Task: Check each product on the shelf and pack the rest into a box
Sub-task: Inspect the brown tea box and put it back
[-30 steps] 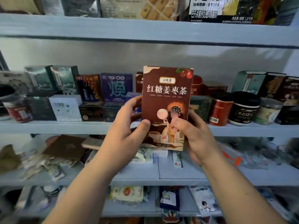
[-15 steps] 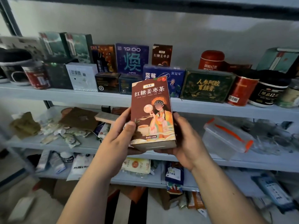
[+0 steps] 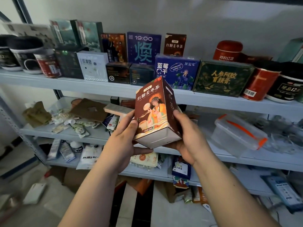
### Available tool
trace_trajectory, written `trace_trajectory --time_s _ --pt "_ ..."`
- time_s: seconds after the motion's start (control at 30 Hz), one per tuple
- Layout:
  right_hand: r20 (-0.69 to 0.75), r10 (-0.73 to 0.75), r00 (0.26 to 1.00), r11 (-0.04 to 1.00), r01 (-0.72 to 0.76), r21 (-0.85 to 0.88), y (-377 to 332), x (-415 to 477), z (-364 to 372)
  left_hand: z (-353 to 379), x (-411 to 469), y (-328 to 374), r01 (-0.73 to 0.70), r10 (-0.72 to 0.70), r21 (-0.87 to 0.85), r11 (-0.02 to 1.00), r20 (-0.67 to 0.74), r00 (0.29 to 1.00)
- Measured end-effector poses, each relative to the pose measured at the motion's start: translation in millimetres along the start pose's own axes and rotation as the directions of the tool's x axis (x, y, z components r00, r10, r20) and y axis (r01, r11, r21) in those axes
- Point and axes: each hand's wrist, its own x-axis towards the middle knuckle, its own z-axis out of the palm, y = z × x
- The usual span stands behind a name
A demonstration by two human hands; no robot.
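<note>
The tea box (image 3: 154, 112) is held in the air in front of the shelf (image 3: 98, 86), at about the level of its front edge. It is tilted, top leaning away and to the right, so that the pale bottom panel faces the camera. The left hand (image 3: 124, 145) grips it from the left: the thumb presses on the lower corner of the printed front, and one finger reaches under the bottom edge. The right hand (image 3: 188, 141) cups the lower right side, one digit curled against the dark side panel. The rest of its fingers are behind the box, so I cannot tell how they lie.

On the shelf just behind stand a blue box (image 3: 177, 71) and a green box (image 3: 223, 78), side by side. A matching tea box (image 3: 175, 45) stands upright at the back. A clear tub (image 3: 237, 135) lies tilted on the level below, to the right.
</note>
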Motion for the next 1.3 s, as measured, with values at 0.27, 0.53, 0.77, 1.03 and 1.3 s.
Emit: trace_trajectory --time_s 0.27,0.53,0.77,1.03,1.3 --pt "0.097 -0.193 0.976 0.927 0.214 -0.308 12 0 -2 -8 3 -11 0.002 -0.003 0.023 1.0 0.069 0.998" --pt "0.126 -0.178 0.976 0.835 0.218 -0.505 9 13 -4 -7 8 -12 0.256 -0.232 -0.2 0.946 0.137 0.963" --pt "0.063 -0.12 0.991 0.798 0.134 -0.588 9 32 -6 -13 22 -15 0.515 -0.407 -0.459 0.724 0.319 0.856" --pt "0.044 -0.063 0.997 0.825 0.076 -0.56 19 45 -5 -20 22 -29 0.519 -0.364 -0.537 0.665 0.373 0.853" --pt "0.198 0.035 0.98 0.967 0.018 -0.256 28 57 -4 -36 22 -37 0.371 -0.232 -0.501 0.781 0.319 0.919"
